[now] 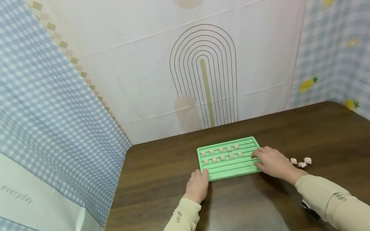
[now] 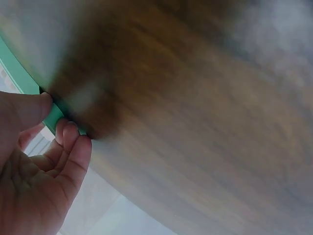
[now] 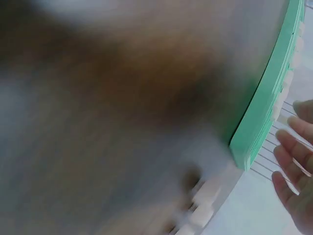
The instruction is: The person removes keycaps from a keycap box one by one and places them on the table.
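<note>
In the head view a light-green ridged tray (image 1: 230, 169) lies on the table, with two rows of small pale-pink blocks (image 1: 222, 158) standing in its upper grooves. My left hand (image 1: 197, 187) is at the near left corner of the tray. The left wrist view shows this hand (image 2: 44, 171) pinching the green edge (image 2: 54, 116) between thumb and fingers. Over the tray's right side is my right hand (image 1: 274, 163), its fingers loosely bent. Nothing sits in the right hand (image 3: 298, 152) in the right wrist view, where the fingers are spread beside the tray (image 3: 264, 103).
Several loose pale blocks (image 1: 307, 160) lie on the dark wooden table (image 1: 340, 129) to the right of the tray, partly behind my right hand. A patterned white cloth (image 1: 143, 79) hangs behind the table, and a blue checked cloth (image 1: 59, 113) hangs on the left.
</note>
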The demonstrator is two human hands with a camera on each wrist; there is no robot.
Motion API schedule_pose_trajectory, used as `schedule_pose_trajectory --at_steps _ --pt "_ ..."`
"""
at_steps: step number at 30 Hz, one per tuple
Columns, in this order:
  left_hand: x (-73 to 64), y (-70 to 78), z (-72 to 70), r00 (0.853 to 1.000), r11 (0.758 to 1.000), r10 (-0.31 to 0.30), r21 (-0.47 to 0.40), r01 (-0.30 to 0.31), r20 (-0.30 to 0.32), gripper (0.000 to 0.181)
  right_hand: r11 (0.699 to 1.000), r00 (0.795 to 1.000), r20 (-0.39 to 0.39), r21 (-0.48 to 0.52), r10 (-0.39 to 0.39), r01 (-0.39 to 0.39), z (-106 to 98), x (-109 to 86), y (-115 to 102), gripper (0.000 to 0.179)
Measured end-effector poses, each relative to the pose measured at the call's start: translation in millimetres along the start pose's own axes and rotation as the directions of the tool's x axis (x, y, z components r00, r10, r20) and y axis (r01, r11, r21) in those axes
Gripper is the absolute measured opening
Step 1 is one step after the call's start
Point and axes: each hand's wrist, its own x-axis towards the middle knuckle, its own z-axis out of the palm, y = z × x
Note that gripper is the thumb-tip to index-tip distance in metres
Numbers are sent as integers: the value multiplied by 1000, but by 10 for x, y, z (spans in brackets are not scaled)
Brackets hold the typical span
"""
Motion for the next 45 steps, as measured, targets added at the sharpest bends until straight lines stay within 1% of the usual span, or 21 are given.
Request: schedule_pose_trajectory --at_steps 2,5,9,12,13,16,18,22,29,35,38,45 --pt "-5 13 6 1000 1000 -1 20 1 -7 22 1000 1000 4 3 -19 19 45 88 -45 20" --pt "-10 28 4 1000 999 -7 47 8 -20 21 1000 1000 15 -14 -22 22 109 200 -102 24" --pt "-10 48 -3 999 997 1 77 2 -48 19 999 1000 12 -32 -9 10 163 321 -161 30" --pt "-16 54 12 998 997 11 81 -6 -63 17 999 1000 -1 -29 17 -17 205 383 -187 29" --pt "-21 54 19 998 997 11 83 -6 -58 18 999 1000 -5 -27 28 -28 222 398 -191 28" --pt "-29 61 40 999 996 7 86 -4 -37 20 997 998 13 -29 67 -66 272 420 -192 27" --pt "-37 69 48 1000 996 3 92 -2 -13 21 996 996 33 -27 86 -85 297 420 -193 28" --pt "-62 88 52 1000 996 -1 91 1 5 22 995 994 54 -32 94 -92 344 413 -198 26" --pt "-79 94 63 1000 995 6 105 -4 -21 20 996 997 24 -56 72 -70 395 428 -193 14" --pt "-57 76 82 996 990 21 140 -9 -85 22 994 997 -21 -73 76 -78 453 457 -179 15" --pt "-44 72 77 994 989 22 149 -6 -105 22 993 996 -44 -81 82 -85 456 470 -191 16" --pt "-26 50 40 996 989 8 151 5 -91 21 994 995 -74 -83 65 -71 381 500 -243 19"
